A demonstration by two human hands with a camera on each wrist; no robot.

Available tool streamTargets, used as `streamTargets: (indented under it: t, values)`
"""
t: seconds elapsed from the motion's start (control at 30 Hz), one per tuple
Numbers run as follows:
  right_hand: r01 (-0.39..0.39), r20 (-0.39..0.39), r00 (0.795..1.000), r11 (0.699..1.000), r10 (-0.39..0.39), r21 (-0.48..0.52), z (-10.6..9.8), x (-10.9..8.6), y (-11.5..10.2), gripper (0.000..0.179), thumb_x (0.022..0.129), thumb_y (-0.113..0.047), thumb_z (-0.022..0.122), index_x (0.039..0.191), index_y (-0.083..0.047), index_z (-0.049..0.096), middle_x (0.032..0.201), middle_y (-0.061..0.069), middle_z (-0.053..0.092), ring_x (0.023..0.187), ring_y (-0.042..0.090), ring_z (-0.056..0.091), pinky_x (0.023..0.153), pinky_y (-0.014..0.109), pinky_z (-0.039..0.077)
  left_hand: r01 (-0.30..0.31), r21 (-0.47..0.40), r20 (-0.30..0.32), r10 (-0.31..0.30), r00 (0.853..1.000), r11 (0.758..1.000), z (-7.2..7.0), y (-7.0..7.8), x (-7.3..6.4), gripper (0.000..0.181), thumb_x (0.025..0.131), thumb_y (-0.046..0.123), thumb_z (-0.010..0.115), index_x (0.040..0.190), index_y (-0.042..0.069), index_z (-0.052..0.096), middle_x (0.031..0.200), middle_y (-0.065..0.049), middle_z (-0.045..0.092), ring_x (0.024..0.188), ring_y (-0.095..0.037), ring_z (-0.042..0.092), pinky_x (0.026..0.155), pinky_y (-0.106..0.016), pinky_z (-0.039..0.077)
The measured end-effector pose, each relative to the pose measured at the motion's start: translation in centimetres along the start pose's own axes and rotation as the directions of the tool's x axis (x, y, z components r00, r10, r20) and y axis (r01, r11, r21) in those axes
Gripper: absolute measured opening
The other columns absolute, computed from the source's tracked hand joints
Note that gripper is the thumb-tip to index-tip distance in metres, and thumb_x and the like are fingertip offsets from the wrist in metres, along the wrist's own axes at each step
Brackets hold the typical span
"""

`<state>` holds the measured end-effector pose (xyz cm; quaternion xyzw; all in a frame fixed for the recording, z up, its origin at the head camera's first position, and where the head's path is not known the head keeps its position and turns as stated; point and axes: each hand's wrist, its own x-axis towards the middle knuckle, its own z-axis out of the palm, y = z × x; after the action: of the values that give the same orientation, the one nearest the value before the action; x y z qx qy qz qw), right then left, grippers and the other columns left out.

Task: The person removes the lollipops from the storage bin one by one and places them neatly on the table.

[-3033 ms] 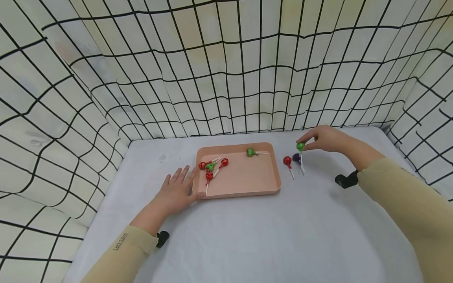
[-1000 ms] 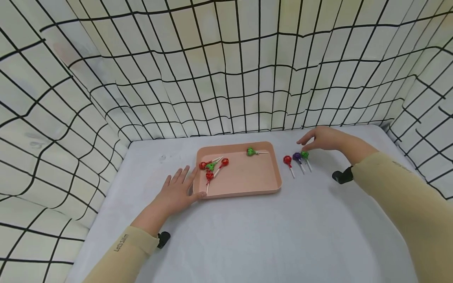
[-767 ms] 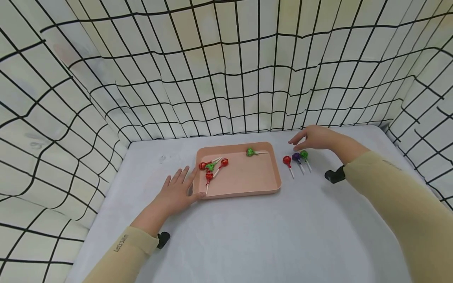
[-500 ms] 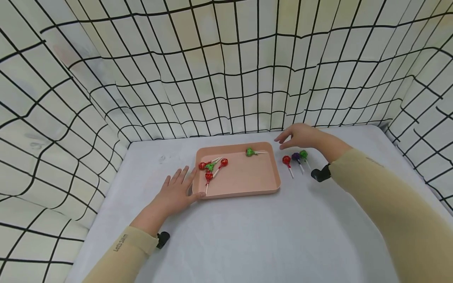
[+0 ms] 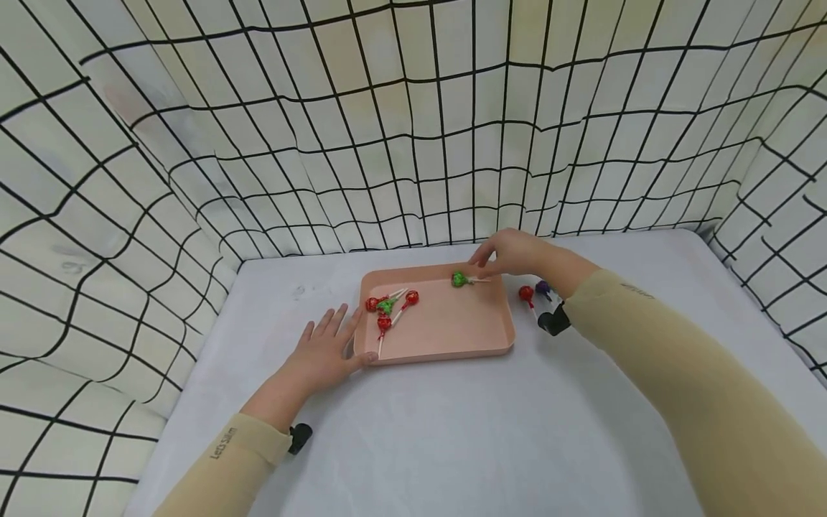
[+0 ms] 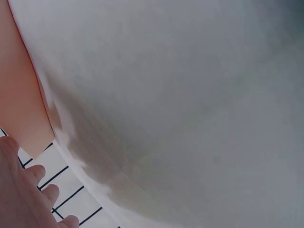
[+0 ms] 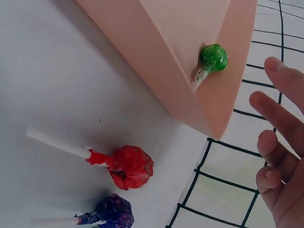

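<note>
A pink tray (image 5: pixel 446 323) lies on the white-covered table. My left hand (image 5: pixel 323 357) is spread flat at its left edge, fingertips and thumb along the rim. Over the tray's far right corner hovers my right hand (image 5: pixel 513 251), fingers loosely bent, beside a green lollipop (image 5: pixel 459 278) lying in the tray. The right wrist view shows those fingers apart from that green candy (image 7: pixel 213 57). Grouped at the tray's left are red lollipops (image 5: pixel 412 296) and another green lollipop (image 5: pixel 385 306). Outside, right of the tray, lie a red lollipop (image 7: pixel 130 166) and a purple lollipop (image 7: pixel 114 211).
White panels with a black grid (image 5: pixel 413 136) enclose the table at the back and sides. A black wrist camera (image 5: pixel 553 321) under the right sleeve overlaps the loose lollipops in the head view. The right forearm hides the loose green lollipop there.
My right hand set a green lollipop down beside the purple one and let go of it. Then it moved left to above the tray's right end. The left hand stayed put.
</note>
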<state>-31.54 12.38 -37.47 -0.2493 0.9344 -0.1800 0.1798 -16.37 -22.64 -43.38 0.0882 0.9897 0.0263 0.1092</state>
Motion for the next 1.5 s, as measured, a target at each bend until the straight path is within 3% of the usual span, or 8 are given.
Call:
streamTargets:
  t: [0.37,0.5,0.6,0.8,1.1,1.27,1.37,1.5]
  values:
    - [0.044,0.007,0.999,0.982,-0.043,-0.184,1.3,1.7,-1.1,0.026,0.085,-0.038,0.063,0.109,-0.031,0.069,0.097,-0.010,0.065,0.088,0.012,0.056,0.072,0.029,0.047,-0.008,0.012,0.003,0.008,1.000,1.000,0.3,-0.3,0.2,0.100,0.074,0.082,0.033,0.150,0.023,0.005,0.155,-0.011,0.007,0.141,-0.035,0.004,0.110,-0.059,0.004]
    - [0.045,0.035,0.999,0.970,-0.038,-0.239,1.6,2.4,-1.3,0.027,0.085,-0.034,0.063,0.113,-0.032,0.067,0.101,-0.010,0.064,0.091,0.012,0.055,0.078,0.031,0.046,-0.008,0.020,0.000,0.008,1.000,1.000,0.3,-0.3,0.2,0.100,0.075,0.081,0.034,0.150,0.022,0.005,0.155,-0.011,0.008,0.141,-0.035,0.005,0.110,-0.059,0.004]
    - [0.085,0.058,0.996,0.949,-0.070,-0.303,2.0,3.1,-1.2,0.028,0.086,-0.033,0.063,0.114,-0.032,0.066,0.100,-0.009,0.063,0.092,0.012,0.054,0.081,0.032,0.045,-0.008,0.026,0.000,0.008,1.000,1.000,0.3,-0.3,0.2,0.100,0.074,0.082,0.033,0.150,0.023,0.006,0.155,-0.010,0.008,0.141,-0.034,0.005,0.110,-0.058,0.005]
    - [0.120,0.082,0.992,0.904,-0.094,-0.411,2.6,3.7,-1.6,0.018,0.088,-0.030,0.060,0.105,-0.029,0.066,0.081,-0.005,0.056,0.082,0.017,0.049,0.071,0.031,0.042,-0.014,0.024,-0.007,0.014,1.000,1.000,0.1,0.0,0.0,0.100,0.075,0.081,0.035,0.150,0.022,0.007,0.155,-0.011,0.009,0.141,-0.034,0.006,0.110,-0.059,0.006]
    - [0.182,0.119,0.982,0.882,-0.144,-0.435,3.0,4.1,-2.0,0.018,0.091,-0.025,0.058,0.108,-0.031,0.063,0.091,-0.008,0.061,0.087,0.017,0.051,0.087,0.034,0.043,-0.013,0.019,-0.012,0.014,1.000,1.000,-0.2,0.1,-0.1,0.098,0.076,0.079,0.038,0.150,0.021,0.009,0.155,-0.011,0.010,0.141,-0.035,0.007,0.110,-0.059,0.006]
    - [0.154,0.130,0.986,0.893,-0.108,-0.422,3.3,4.1,-2.2,0.023,0.093,-0.020,0.055,0.112,-0.029,0.063,0.099,-0.005,0.061,0.092,0.017,0.053,0.093,0.037,0.043,-0.009,0.021,-0.006,0.009,1.000,1.000,-0.1,0.2,0.0,0.098,0.076,0.079,0.038,0.150,0.022,0.009,0.155,-0.010,0.009,0.141,-0.034,0.006,0.110,-0.058,0.006]
    - [0.137,0.128,0.987,0.902,-0.092,-0.409,3.4,4.2,-2.3,0.019,0.094,-0.022,0.053,0.109,-0.026,0.064,0.097,-0.004,0.061,0.090,0.017,0.052,0.091,0.036,0.044,-0.002,0.024,0.004,0.002,1.000,1.000,-0.1,0.1,0.0,0.099,0.075,0.080,0.037,0.150,0.022,0.008,0.155,-0.010,0.008,0.141,-0.034,0.005,0.111,-0.058,0.006]
    - [0.139,0.116,0.988,0.912,-0.101,-0.387,3.5,4.2,-2.4,0.013,0.095,-0.026,0.053,0.096,-0.021,0.065,0.087,-0.003,0.059,0.082,0.017,0.050,0.079,0.033,0.044,0.005,0.024,0.009,-0.005,1.000,1.000,-0.1,0.1,0.1,0.099,0.075,0.081,0.037,0.150,0.023,0.007,0.155,-0.011,0.008,0.141,-0.034,0.004,0.110,-0.058,0.004]
